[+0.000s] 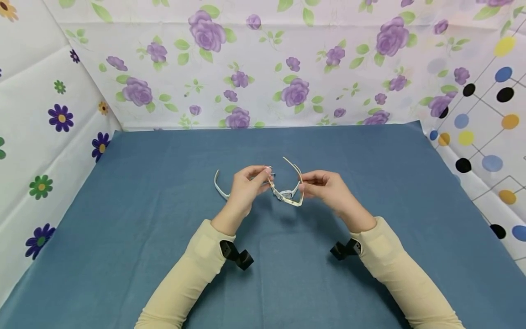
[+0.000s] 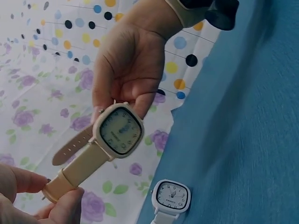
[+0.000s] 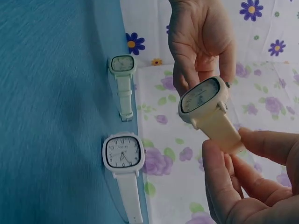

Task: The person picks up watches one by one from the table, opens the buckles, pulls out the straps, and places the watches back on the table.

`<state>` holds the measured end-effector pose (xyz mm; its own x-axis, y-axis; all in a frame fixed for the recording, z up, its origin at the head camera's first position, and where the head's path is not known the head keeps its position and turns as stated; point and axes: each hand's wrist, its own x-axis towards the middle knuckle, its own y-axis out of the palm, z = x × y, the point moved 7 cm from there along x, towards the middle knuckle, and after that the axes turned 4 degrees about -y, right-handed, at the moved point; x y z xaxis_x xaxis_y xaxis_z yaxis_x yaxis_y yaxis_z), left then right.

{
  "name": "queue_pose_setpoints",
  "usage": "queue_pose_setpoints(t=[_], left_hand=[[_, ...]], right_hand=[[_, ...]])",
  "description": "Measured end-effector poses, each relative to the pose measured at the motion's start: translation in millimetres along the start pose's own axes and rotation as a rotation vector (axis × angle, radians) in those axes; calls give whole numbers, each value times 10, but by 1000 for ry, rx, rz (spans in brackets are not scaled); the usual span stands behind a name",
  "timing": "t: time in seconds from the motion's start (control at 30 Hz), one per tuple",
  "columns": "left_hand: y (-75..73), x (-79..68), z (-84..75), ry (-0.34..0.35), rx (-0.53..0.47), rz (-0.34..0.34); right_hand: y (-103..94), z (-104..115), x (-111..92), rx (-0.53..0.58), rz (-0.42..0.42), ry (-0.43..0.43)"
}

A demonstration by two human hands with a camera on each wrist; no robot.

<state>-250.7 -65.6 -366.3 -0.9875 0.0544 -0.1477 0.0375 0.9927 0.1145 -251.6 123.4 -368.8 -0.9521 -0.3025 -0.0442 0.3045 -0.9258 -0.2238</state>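
A cream watch point(image 2: 121, 130) with a rounded square face is held up between both hands. The left hand point(image 1: 248, 188) pinches its buckle strap point(image 2: 88, 163) near the end between thumb and fingers. The right hand point(image 1: 328, 188) pinches the other strap, the holed one point(image 2: 74, 145), near the case. Below the held watch, a white watch point(image 3: 123, 151) rests on the blue cloth, face visible. Beyond it in the right wrist view stands a pale green watch point(image 3: 122, 64); in the head view the left hand partly hides it.
A blue cloth point(image 1: 185, 274) covers the table. Behind it hangs a sheet with purple roses point(image 1: 207, 32); side sheets carry flowers point(image 1: 60, 118) at left and coloured dots point(image 1: 491, 163) at right. Small black cameras point(image 1: 244, 259) sit on both wrists.
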Motion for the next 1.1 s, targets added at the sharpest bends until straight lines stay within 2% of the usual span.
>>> queue_pose_setpoints(t=[0.13, 0.33, 0.6, 0.73, 0.97, 1.1], left_hand=[[84, 37, -29, -17, 46, 32], [265, 123, -55, -46, 116, 76], [499, 267, -98, -78, 138, 114], [608, 324, -111, -95, 158, 127], [777, 435, -47, -132, 169, 92], [891, 472, -5, -152, 217, 112]], right_hand=[[-96, 7, -5, 19, -36, -14], [-263, -4, -31, 50, -96, 17], [-459, -24, -59, 128, -117, 36], [-579, -36, -75, 113, -135, 60], [-753, -111, -84, 93, -156, 108], [-830, -177, -83, 59, -174, 129]])
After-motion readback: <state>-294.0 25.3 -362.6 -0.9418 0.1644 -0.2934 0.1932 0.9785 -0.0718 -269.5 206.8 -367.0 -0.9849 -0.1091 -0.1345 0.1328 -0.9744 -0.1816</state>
